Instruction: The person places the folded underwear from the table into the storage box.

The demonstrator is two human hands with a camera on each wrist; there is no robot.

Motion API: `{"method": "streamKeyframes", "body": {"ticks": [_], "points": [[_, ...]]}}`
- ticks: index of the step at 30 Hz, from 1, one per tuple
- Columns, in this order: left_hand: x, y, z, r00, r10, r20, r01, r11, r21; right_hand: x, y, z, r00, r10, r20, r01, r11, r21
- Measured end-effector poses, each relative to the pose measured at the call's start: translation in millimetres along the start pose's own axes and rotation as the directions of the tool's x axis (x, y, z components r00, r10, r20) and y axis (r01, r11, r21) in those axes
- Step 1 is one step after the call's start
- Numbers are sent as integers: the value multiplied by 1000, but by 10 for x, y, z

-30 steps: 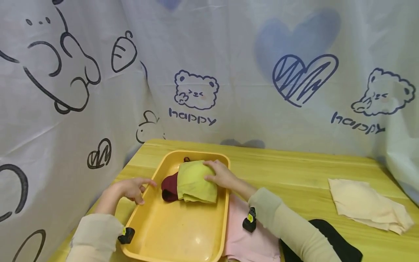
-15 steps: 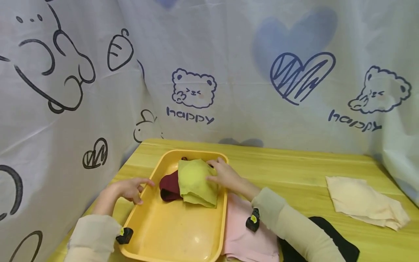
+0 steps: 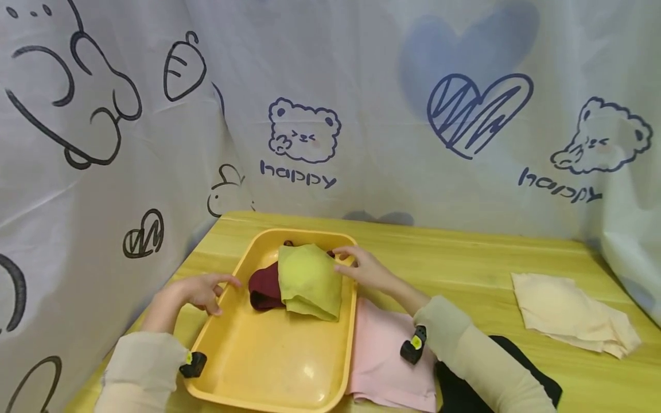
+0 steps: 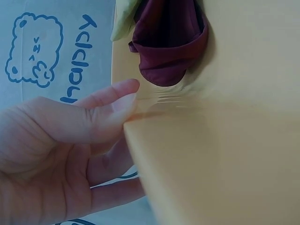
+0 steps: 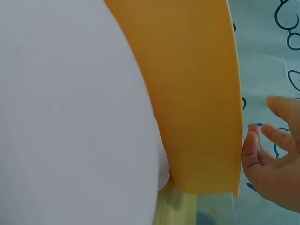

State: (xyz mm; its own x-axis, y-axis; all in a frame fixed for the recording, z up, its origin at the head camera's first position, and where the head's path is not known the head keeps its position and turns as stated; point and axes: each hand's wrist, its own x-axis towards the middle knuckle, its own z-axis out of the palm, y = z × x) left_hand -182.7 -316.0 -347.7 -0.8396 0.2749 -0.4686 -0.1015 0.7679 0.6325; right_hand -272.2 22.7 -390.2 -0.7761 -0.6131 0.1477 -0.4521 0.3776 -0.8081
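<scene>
A yellow plastic tray (image 3: 268, 355) stands on the table. In its far part lie a folded yellow-green cloth (image 3: 310, 281) and a dark red cloth (image 3: 264, 288), partly covered by it. My left hand (image 3: 198, 291) grips the tray's left rim; the left wrist view shows the thumb (image 4: 110, 119) at the rim and other fingers against the outer wall. My right hand (image 3: 364, 268) is over the right rim near the far corner, fingers loosely bent and apart, holding nothing. Its fingertips are close to the yellow-green cloth; whether they touch it I cannot tell.
A pink cloth (image 3: 389, 355) lies against the tray's right side, with a black cloth (image 3: 465, 387) beside it under the right forearm. Farther right lies a cream cloth (image 3: 570, 312). White printed sheets (image 3: 382, 189) hang behind and to the left of the table.
My right hand has let go of the yellow-green cloth and drawn back to the right. The cloth's near edge has settled lower. My left hand has stayed on the rim.
</scene>
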Motion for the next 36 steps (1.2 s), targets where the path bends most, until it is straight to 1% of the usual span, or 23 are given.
{"method": "streamKeyframes", "body": {"ticks": [4,9,14,18,23,34,36], "points": [[0,20,-9,1000,4,6,-4,1000,-1,-54,37,-39,1000,13,16,-14,994,107],[-28,34,-37,1000,-7,14,8,1000,-8,-129,97,-94,999,30,23,-33,987,157],[-8,16,-61,1000,6,30,-6,1000,-9,-196,144,-175,998,56,21,-59,979,195],[18,-7,-45,999,8,41,-8,1000,-20,-247,158,-239,996,81,37,-87,974,209],[31,-15,-33,1000,4,30,-3,1000,-18,-307,204,-304,993,109,44,-116,969,220],[34,-1,-39,999,-14,36,15,1000,-16,-468,336,-485,991,124,43,-131,970,207],[32,-2,-33,999,-10,40,11,1000,-19,-501,348,-512,991,128,44,-135,969,206]]}}
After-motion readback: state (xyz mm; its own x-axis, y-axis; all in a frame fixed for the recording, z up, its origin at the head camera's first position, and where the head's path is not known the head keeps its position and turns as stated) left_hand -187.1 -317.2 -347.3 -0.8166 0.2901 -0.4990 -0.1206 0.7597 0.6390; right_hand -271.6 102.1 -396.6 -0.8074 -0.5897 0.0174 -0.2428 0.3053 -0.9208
